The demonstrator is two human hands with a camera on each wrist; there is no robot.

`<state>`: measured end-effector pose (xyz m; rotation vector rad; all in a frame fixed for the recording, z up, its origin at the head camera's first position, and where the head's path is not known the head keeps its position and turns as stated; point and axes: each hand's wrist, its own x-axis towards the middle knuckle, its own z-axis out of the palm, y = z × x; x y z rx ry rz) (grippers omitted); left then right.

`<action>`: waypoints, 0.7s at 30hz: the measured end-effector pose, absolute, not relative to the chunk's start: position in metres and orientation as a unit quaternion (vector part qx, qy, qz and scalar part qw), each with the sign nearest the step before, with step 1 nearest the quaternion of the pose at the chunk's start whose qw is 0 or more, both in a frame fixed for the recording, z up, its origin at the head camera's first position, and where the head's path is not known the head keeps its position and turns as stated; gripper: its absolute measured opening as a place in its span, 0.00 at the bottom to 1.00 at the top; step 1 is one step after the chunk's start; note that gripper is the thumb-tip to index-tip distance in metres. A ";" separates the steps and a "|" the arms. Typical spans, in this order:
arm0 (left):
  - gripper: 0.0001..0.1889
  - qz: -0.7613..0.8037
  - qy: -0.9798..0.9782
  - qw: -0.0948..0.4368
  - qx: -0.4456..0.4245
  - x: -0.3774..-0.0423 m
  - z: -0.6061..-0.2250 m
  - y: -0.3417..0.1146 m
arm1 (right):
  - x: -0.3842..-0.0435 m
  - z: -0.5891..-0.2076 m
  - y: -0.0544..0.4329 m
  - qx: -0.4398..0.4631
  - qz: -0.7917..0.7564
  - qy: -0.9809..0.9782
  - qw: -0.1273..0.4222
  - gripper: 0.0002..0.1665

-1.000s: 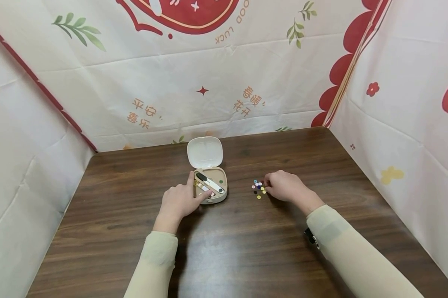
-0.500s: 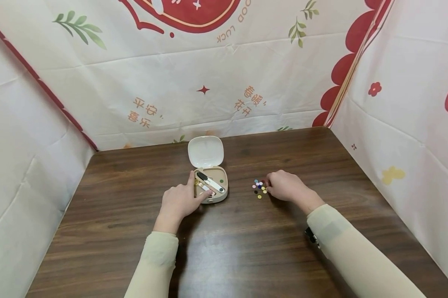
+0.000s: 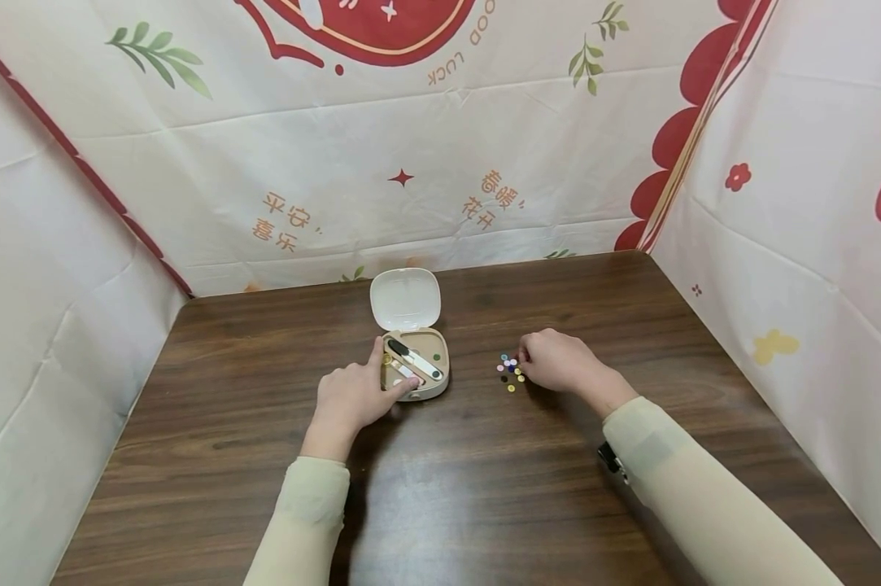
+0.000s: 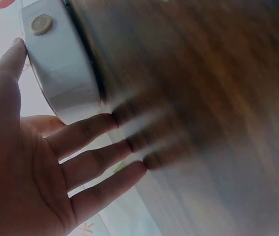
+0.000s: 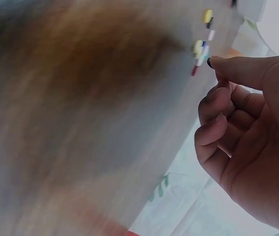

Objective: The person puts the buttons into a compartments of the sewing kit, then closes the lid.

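A small beige case [image 3: 434,389] stands with its white lid [image 3: 405,299] raised. Inside lie a long white piece with a black end [image 3: 415,360], a green button [image 3: 436,357] and other small items. My left hand [image 3: 348,397] steadies the case, index finger along its left side and thumb at the front edge; its other fingers stretch out straight below the case wall [image 4: 63,69] in the left wrist view. To the right, my right hand [image 3: 557,360] pinches a small dark button [image 5: 209,62] between thumb and index finger, beside a cluster of colored buttons [image 3: 512,369].
Dark brown wooden table [image 3: 440,488] under everything. A patterned white cloth [image 3: 352,163] hangs behind it and along both sides. A stray yellow button [image 3: 511,388] lies at the near end of the cluster.
My right hand has shifted slightly up and left beside the buttons. The left hand and the case have stayed in place.
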<state>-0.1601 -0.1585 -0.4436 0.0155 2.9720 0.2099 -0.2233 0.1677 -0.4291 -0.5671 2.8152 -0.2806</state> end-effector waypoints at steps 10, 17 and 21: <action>0.56 0.169 0.982 0.084 0.022 -0.162 -0.447 -0.157 | -0.222 -0.405 0.137 -0.222 -0.114 0.959 0.134 0.08; 0.62 0.231 0.963 0.139 0.009 -0.162 -0.452 -0.156 | -0.226 -0.384 0.108 -0.237 -0.114 0.958 0.116 0.07; 0.63 0.246 0.957 0.154 0.015 -0.163 -0.454 -0.159 | -0.233 -0.378 0.089 -0.244 -0.131 0.955 0.111 0.06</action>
